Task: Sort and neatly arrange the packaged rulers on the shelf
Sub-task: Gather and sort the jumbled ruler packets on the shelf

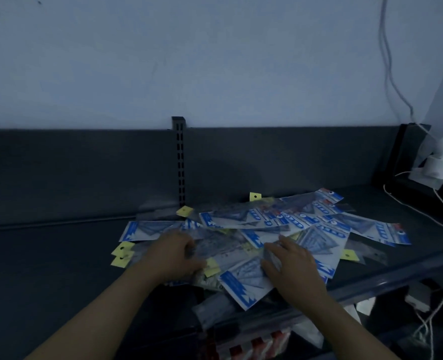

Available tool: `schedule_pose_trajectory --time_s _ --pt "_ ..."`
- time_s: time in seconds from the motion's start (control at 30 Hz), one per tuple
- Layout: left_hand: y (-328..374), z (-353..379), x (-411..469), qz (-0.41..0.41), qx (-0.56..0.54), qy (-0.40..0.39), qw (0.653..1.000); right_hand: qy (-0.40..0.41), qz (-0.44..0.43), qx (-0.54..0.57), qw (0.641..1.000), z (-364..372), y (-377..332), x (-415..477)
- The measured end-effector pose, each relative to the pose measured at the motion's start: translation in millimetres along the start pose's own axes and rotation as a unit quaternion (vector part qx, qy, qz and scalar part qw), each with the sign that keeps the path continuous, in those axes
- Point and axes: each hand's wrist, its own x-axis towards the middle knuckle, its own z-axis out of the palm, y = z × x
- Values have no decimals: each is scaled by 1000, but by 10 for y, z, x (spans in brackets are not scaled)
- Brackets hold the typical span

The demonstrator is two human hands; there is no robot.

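Note:
A loose, overlapping heap of packaged rulers lies on the dark shelf, right of centre. Most packs are clear sleeves with blue-and-white cards; several narrower clear packs carry yellow tags. My left hand rests palm down on the left part of the heap, fingers curled over the clear packs. My right hand presses flat on a blue-and-white pack that juts past the shelf's front edge. Whether either hand grips a pack cannot be told in the dim light.
A slotted upright stands at the shelf's back panel. A white device with trailing cables sits at the far right. Red-and-white packets show on the shelf below. The shelf's left half holds no packs.

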Motion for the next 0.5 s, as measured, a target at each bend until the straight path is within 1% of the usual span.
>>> schedule_pose_trajectory --time_s 0.07,0.17,0.27,0.4,0.5 --pt "-23 -23 -39 -14 -23 -16 999 0 -49 29 998 6 -41 40" --pt "-64 -49 -74 -39 -47 -27 998 -35 -114 44 992 15 -172 99" --pt "-121 -120 -134 -42 -71 -26 996 -39 -122 67 989 15 -287 134" --pt "-251 -308 -99 -47 -104 -16 993 -35 -132 52 989 -31 -412 229" --pt "-411 -419 6 -73 -88 -27 993 -81 -118 19 989 -64 -535 305"
